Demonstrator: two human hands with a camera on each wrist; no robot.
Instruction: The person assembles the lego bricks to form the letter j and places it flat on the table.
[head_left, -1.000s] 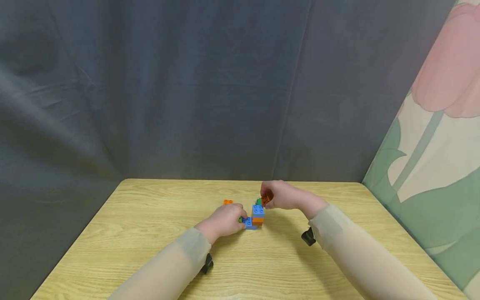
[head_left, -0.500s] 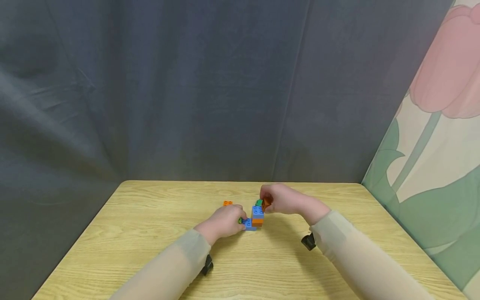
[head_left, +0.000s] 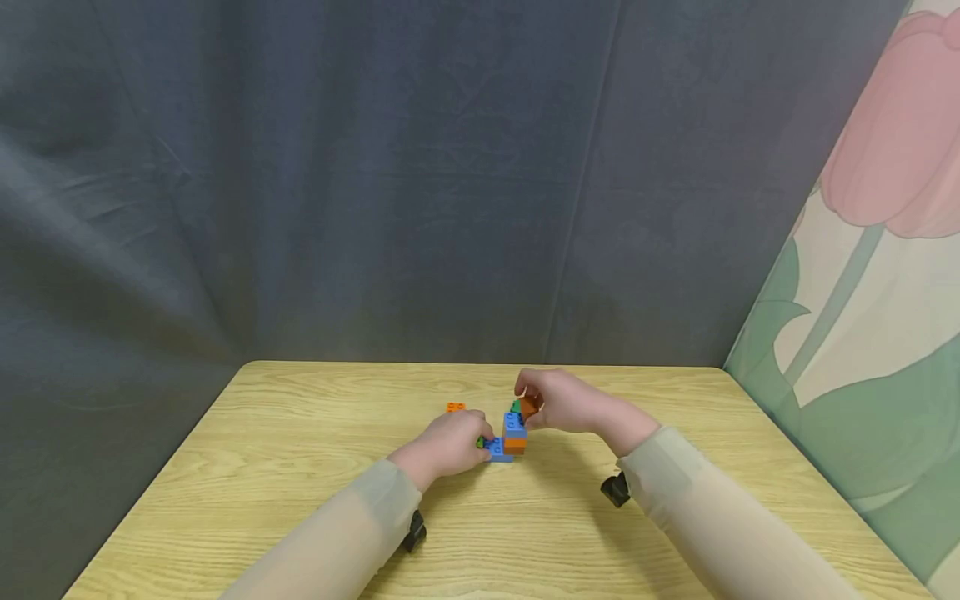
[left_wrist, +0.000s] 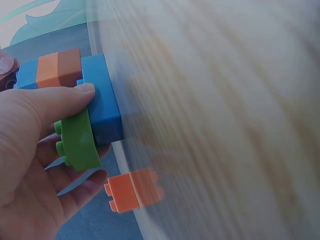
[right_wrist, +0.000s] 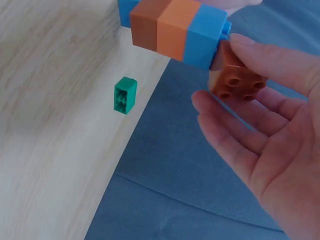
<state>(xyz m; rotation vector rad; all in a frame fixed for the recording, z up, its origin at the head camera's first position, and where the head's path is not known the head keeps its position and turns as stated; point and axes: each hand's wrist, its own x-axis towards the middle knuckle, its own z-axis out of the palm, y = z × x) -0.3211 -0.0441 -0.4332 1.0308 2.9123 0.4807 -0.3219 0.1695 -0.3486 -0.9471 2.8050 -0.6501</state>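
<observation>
A small tower of toy building bricks stands on a long blue brick (left_wrist: 102,100): a brown brick (right_wrist: 150,22), an orange brick (right_wrist: 176,29) and a blue brick (right_wrist: 204,37) on top. My left hand (head_left: 450,440) grips the long blue brick, its thumb laid on it. A light green curved brick (left_wrist: 80,142) sits on that brick, beside the tower. My right hand (head_left: 566,400) pinches another brown brick (right_wrist: 237,75) between thumb and fingers. This brick is tilted against the studded top of the blue brick; whether any studs are engaged is unclear.
A loose orange brick (left_wrist: 124,192) lies on the wooden table (head_left: 337,417) beyond my left hand. A dark green brick (right_wrist: 125,95) lies behind the tower. A grey curtain (head_left: 420,183) hangs past the far edge, and a tulip-patterned panel (head_left: 862,333) stands on the right.
My right hand has moved slightly left and down with the brown brick, bringing it to the tower's top. The brick's tilt has changed. My left hand stays on the long blue brick.
</observation>
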